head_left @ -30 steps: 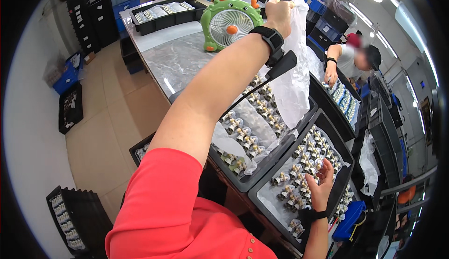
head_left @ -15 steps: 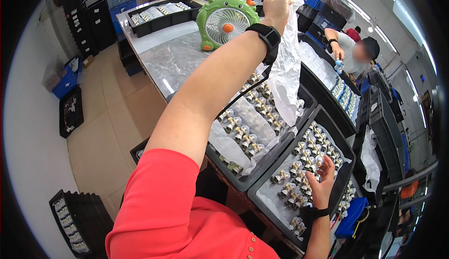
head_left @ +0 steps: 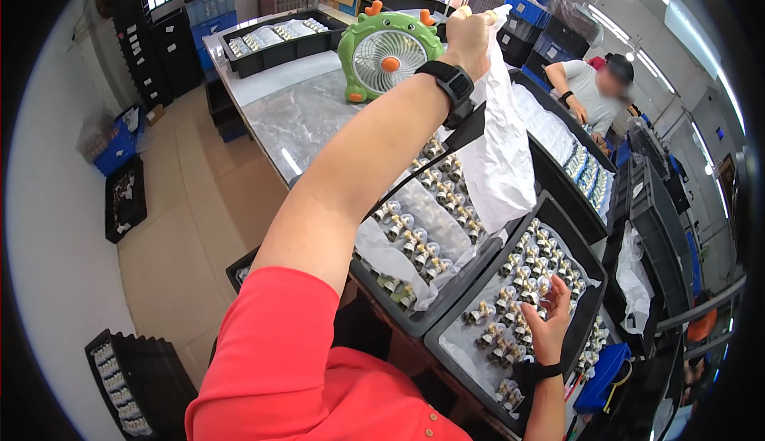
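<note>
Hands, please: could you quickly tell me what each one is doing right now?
Left hand: shut on the white sheet, lifted above the trays.
Right hand: open, palm up, over the small parts in the black tray.

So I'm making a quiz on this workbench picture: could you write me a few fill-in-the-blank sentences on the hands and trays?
1. The left hand holds up a white ____ sheet.
2. The right hand rests open over a ____ tray of small parts.
3. Behind the raised arm stands a green ____.

Missing words: plastic; black; fan
</note>
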{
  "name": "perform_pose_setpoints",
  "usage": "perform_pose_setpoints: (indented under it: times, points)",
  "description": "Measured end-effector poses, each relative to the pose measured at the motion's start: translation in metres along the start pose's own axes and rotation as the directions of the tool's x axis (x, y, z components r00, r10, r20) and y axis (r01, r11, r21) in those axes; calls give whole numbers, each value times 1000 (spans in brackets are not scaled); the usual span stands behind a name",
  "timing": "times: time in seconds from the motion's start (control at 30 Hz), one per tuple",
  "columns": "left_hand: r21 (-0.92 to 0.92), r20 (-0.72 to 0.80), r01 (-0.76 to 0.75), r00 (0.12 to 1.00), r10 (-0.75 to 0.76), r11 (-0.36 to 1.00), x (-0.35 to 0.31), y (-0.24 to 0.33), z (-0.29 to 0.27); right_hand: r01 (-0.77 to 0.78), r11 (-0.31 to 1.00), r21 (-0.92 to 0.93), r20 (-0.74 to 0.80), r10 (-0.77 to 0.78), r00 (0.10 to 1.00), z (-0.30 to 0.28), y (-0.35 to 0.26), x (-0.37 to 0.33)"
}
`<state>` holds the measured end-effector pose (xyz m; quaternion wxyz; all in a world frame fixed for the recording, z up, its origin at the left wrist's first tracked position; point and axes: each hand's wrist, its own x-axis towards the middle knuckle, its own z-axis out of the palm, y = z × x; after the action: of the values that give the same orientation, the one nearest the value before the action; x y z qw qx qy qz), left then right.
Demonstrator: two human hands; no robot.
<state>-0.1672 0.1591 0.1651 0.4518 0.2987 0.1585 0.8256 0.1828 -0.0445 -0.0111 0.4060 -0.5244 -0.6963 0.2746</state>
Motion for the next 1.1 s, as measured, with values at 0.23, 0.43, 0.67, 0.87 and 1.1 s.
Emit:
perform_pose_setpoints:
  times: [0.23,0.43,0.67,0.87,1.1]
  points:
    - [220,92,144,982,-168,965,-10,11,-25,22,1000,11,-10,-21,1000,-3,-1,1]
    - [524,159,362,847,-507,771,-58,74,-94,55,998,-35,-38,-57,998,-5,5,2]
    - [904,-253,-8,795,-552,-427,-95,159,-125,96,995,-31,-2,-96,995,3,-6,4]
    - [890,302,-455,622,-722,-19,-139,95,-85,83,996,29,-21,-82,996,3,-1,-1]
    - [894,399,-318,242,-884,317,-209,-18,0,180,973,145,-93,-168,981,-5,0,0]
